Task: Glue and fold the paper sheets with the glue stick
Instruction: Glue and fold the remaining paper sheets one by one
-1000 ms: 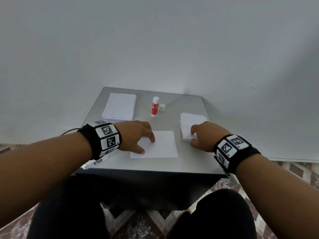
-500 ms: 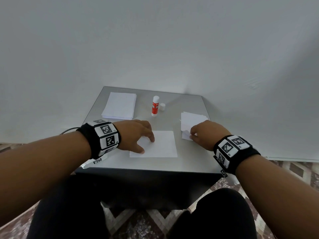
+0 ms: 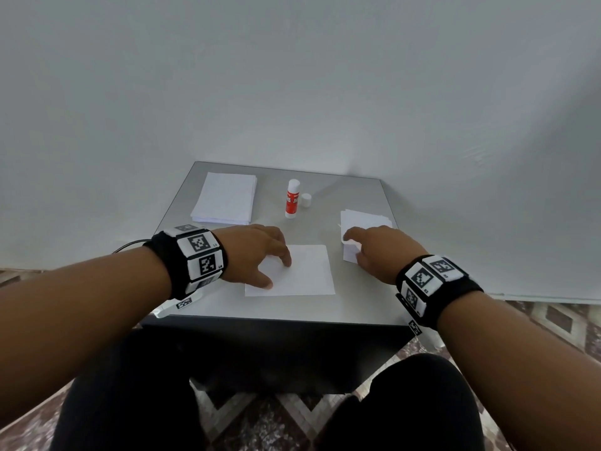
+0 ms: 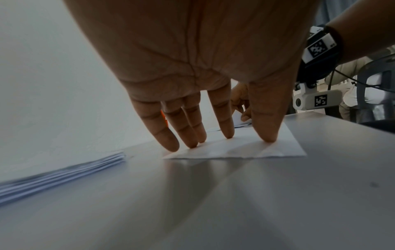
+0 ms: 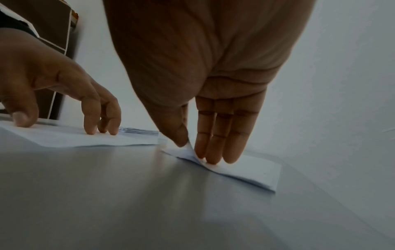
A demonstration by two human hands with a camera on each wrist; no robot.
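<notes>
The grey surface (image 3: 357, 203) carries everything; at its far left lies a stack of fresh sheets (image 3: 226, 198), and in the middle near the front lies a single sheet (image 3: 302, 271), flat and unfolded. The left hand (image 3: 257, 252) rests on this sheet with straight, spread fingers that press it down, as the left wrist view shows; it has kept this place over the last second. The pile of folded sheets (image 3: 366, 221) lies at the right; a second ago the right hand (image 3: 379, 250) lay on it with fingers bent, and now its thumb and fingers pinch one corner of the top piece and lift it a little. I judge that it squares or checks the finished pile before gluing. The glue stick (image 3: 292, 203) stands upright at the back, uncapped, untouched, with its cap (image 3: 306, 200) just beside it.
</notes>
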